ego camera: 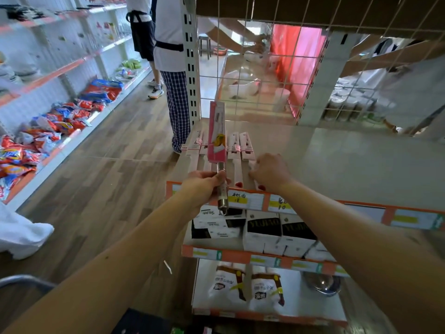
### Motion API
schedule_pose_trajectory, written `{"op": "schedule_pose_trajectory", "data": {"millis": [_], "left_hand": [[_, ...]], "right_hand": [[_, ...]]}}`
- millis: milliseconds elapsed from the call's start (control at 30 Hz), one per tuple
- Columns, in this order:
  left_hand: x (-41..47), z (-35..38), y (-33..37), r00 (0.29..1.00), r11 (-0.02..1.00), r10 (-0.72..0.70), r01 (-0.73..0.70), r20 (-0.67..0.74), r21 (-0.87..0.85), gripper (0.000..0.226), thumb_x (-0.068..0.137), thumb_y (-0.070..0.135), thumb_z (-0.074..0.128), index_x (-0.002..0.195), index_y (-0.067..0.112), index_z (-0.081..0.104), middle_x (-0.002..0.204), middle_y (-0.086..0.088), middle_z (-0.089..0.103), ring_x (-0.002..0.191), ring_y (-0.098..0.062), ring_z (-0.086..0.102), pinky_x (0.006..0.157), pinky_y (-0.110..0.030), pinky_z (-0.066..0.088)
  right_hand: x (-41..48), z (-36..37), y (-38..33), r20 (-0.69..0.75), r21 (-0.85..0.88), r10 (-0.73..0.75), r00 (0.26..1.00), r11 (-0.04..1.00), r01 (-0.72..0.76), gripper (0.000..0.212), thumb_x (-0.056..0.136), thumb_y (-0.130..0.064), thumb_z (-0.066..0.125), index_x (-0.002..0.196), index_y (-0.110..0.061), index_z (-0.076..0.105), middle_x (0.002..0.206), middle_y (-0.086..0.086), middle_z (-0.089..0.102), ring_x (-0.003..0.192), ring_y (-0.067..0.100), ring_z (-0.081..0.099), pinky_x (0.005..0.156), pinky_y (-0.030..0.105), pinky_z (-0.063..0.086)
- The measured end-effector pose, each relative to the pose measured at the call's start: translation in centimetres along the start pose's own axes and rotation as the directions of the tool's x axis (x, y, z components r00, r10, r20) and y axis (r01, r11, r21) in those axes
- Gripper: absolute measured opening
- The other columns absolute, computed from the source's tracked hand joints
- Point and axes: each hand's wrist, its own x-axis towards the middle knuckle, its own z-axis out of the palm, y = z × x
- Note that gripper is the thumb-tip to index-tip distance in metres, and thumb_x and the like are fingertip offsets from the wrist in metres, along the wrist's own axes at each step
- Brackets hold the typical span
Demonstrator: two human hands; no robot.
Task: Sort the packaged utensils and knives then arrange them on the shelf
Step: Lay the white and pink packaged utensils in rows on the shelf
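While the left hand grips a knife mid-frame, the right hand touches packs on the shelf, grip unclear; placing probably needs a gap.

Bright, even indoor light fills the aisle. Shadows are soft, and the deepest lies under the lip of the shelf, across the boxes below. Strong light behind the wire mesh washes out the far room, and a red panel there flares pink. The wood-look floor carries a dull sheen. Wide-angle distortion bows the shelf edge and stretches the forearms toward the lower corners. Detail is crispest at the centre, on the packaged knife held in the left hand. The side shelving and the right margin smear into blur.
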Motion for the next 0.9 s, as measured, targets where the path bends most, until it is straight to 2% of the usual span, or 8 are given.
{"op": "schedule_pose_trajectory", "data": {"millis": [67, 233, 400, 533, 633, 733, 833, 900], "left_hand": [[0.1, -0.1, -0.1, 1.0, 1.0, -0.002, 0.002, 0.007, 0.003, 0.026, 0.09, 0.011, 0.052, 0.11, -0.004, 0.056, 0.084, -0.004, 0.064, 0.076, -0.015, 0.06, 0.069, -0.025, 0.053], [0.4, -0.5, -0.2, 1.0, 1.0, -0.02, 0.02, 0.016, 0.001, 0.019, 0.089, 0.012, 0.053, 0.102, -0.002, 0.057, 0.083, -0.005, 0.065, 0.079, -0.017, 0.061, 0.074, -0.03, 0.053], [0.6, -0.1, -0.2, 0.999, 1.0, -0.018, 0.018, 0.028, 0.003, 0.017, 0.088, 0.012, 0.054, 0.097, -0.001, 0.059, 0.08, -0.005, 0.065, 0.072, -0.015, 0.062, 0.062, -0.025, 0.054], [0.9, 1.2, -0.3, 0.999, 1.0, 0.006, -0.007, 0.033, 0.022, 0.011, 0.088, 0.011, 0.057, 0.089, 0.002, 0.061, 0.075, -0.005, 0.065, 0.07, -0.016, 0.063, 0.067, -0.028, 0.057], [1.2, 3.2, -0.1, 0.998, 0.998, 0.014, -0.018, 0.066, 0.061, 0.011, 0.089, 0.012, 0.055, 0.081, 0.005, 0.061, 0.078, -0.006, 0.063, 0.075, -0.017, 0.06, 0.076, -0.03, 0.053], [1.6, 5.7, -0.1, 0.996, 0.998, 0.007, -0.013, 0.088, 0.062, 0.013, 0.09, 0.011, 0.053, 0.08, 0.006, 0.059, 0.078, -0.006, 0.062, 0.072, -0.016, 0.058, 0.072, -0.027, 0.051], [2.2, 8.3, -0.2, 0.993, 0.999, -0.017, 0.013, 0.118, 0.042, 0.013, 0.09, 0.011, 0.053, 0.088, 0.0, 0.059, 0.079, -0.008, 0.062, 0.072, -0.017, 0.058, 0.07, -0.027, 0.051], [2.7, 9.9, -0.3, 0.992, 0.998, -0.018, 0.011, 0.124, 0.056, 0.012, 0.09, 0.01, 0.053, 0.084, 0.0, 0.059, 0.079, -0.009, 0.062, 0.072, -0.018, 0.059, 0.07, -0.029, 0.052]], "right_hand": [[0.0, 0.1, -0.2, 0.01, 0.021, -0.002, 1.0, 1.0, 0.002, 0.022, 0.086, -0.015, 0.057, 0.1, 0.002, 0.061, 0.103, 0.019, 0.062, 0.092, 0.029, 0.058, 0.07, 0.031, 0.044], [0.0, 0.5, -0.7, 0.062, 0.084, -0.008, 0.998, 0.996, 0.003, 0.02, 0.09, -0.017, 0.055, 0.095, 0.002, 0.06, 0.09, 0.013, 0.061, 0.078, 0.021, 0.057, 0.062, 0.024, 0.047], [-0.1, 0.6, -0.6, 0.072, 0.076, -0.029, 0.997, 0.997, 0.023, 0.017, 0.089, -0.021, 0.057, 0.083, -0.004, 0.058, 0.076, 0.007, 0.055, 0.072, 0.019, 0.053, 0.053, 0.019, 0.041], [-0.3, -0.5, 0.5, 0.006, 0.106, 0.008, 1.0, 0.994, -0.008, 0.033, 0.093, -0.034, 0.05, 0.091, -0.003, 0.061, 0.084, 0.008, 0.059, 0.083, 0.024, 0.057, 0.067, 0.027, 0.044], [-0.5, -2.3, 2.4, -0.015, 0.044, 0.087, 0.996, 0.995, -0.086, 0.045, 0.093, -0.037, 0.049, 0.116, 0.001, 0.058, 0.117, 0.015, 0.062, 0.107, 0.028, 0.058, 0.084, 0.03, 0.045], [-0.8, -4.0, 4.9, -0.003, 0.038, 0.203, 0.979, 0.978, -0.203, 0.048, 0.093, -0.036, 0.051, 0.126, -0.001, 0.052, 0.13, 0.016, 0.054, 0.108, 0.03, 0.059, 0.091, 0.033, 0.049], [-1.1, -5.6, 7.3, -0.021, 0.053, 0.27, 0.963, 0.962, -0.269, 0.044, 0.09, -0.037, 0.055, 0.121, -0.006, 0.057, 0.123, 0.015, 0.058, 0.1, 0.031, 0.063, 0.091, 0.037, 0.051], [-1.2, -6.5, 8.6, -0.038, 0.065, 0.271, 0.962, 0.961, -0.268, 0.039, 0.089, -0.035, 0.056, 0.114, -0.006, 0.061, 0.114, 0.016, 0.063, 0.095, 0.031, 0.064, 0.088, 0.037, 0.052]]}}
